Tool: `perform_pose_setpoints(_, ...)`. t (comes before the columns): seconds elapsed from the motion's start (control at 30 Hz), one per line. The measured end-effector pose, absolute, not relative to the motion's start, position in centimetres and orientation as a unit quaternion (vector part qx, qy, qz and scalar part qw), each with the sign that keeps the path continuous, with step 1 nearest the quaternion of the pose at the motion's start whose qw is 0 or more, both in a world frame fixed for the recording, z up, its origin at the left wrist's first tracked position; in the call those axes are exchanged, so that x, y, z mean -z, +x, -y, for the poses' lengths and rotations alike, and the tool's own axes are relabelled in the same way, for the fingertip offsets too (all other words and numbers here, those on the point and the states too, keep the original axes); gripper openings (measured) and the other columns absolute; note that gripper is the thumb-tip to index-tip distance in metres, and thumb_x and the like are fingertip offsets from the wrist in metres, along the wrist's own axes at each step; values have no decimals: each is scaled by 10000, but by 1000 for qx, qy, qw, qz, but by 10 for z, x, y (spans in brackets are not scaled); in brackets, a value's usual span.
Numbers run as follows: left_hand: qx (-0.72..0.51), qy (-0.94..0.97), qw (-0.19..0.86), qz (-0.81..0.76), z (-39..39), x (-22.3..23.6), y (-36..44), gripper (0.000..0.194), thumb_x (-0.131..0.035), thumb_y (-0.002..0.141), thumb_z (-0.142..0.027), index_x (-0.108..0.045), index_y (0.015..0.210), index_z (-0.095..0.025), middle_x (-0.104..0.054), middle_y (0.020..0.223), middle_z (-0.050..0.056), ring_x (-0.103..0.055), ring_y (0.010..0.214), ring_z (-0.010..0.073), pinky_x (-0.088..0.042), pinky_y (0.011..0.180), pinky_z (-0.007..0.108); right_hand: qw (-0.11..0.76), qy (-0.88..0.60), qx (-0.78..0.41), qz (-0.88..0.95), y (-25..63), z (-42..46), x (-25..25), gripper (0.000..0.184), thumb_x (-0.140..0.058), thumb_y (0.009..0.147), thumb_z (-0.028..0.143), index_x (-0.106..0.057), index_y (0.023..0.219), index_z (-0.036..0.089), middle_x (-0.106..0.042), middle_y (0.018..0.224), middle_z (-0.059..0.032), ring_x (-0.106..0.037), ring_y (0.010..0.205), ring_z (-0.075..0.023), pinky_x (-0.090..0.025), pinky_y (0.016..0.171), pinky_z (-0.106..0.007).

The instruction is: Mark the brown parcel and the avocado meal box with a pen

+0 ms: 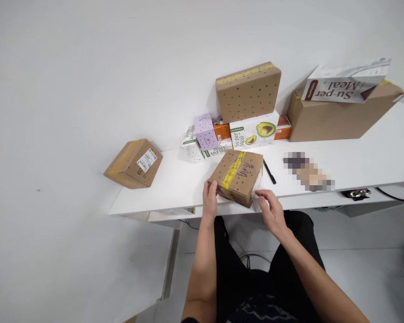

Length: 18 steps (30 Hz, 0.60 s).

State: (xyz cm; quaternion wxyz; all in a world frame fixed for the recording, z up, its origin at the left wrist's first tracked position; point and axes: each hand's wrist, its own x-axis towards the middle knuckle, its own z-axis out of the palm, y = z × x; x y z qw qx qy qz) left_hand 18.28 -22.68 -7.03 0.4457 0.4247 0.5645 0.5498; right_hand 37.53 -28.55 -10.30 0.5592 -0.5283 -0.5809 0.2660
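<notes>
A brown cardboard box (237,176) with yellow tape and black handwriting lies on the white table (357,157) near its front edge. My left hand (209,197) rests against the box's near left corner, fingers curled on its edge. My right hand (270,208) hovers just off the box's near right corner, fingers apart and holding nothing.
A black pen (269,171) lies right of the box. Behind it stand a white avocado box (254,130), a lilac box (205,131), orange packs and a dotted brown box (248,91) on top. A large carton (340,116) with a white bag stands far right. A labelled brown box (133,163) sits far left.
</notes>
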Motion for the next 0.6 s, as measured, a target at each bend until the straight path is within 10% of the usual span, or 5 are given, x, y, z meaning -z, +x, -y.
perform_pose_setpoints(0.37,-504,650,69,-565,276,49,234,479,-631,826,-469,-543,1259,-284,-351,1388,150,-282,1389,321,-263,1151,504,316,-742,-51,589,434,179,116,373,-545,835,345,-633,1128,132,-550,1055,-193,-503,989,-329,-439,801,-455)
perform_pose_setpoints(0.6,-355,774,89,-516,239,47,190,439,-615,844,-310,-532,1273,-267,-403,1452,103,-181,1454,317,-195,1168,587,169,-752,-104,628,433,167,110,403,-370,907,172,-578,1252,147,-575,1028,-218,-590,891,-308,-442,712,-408)
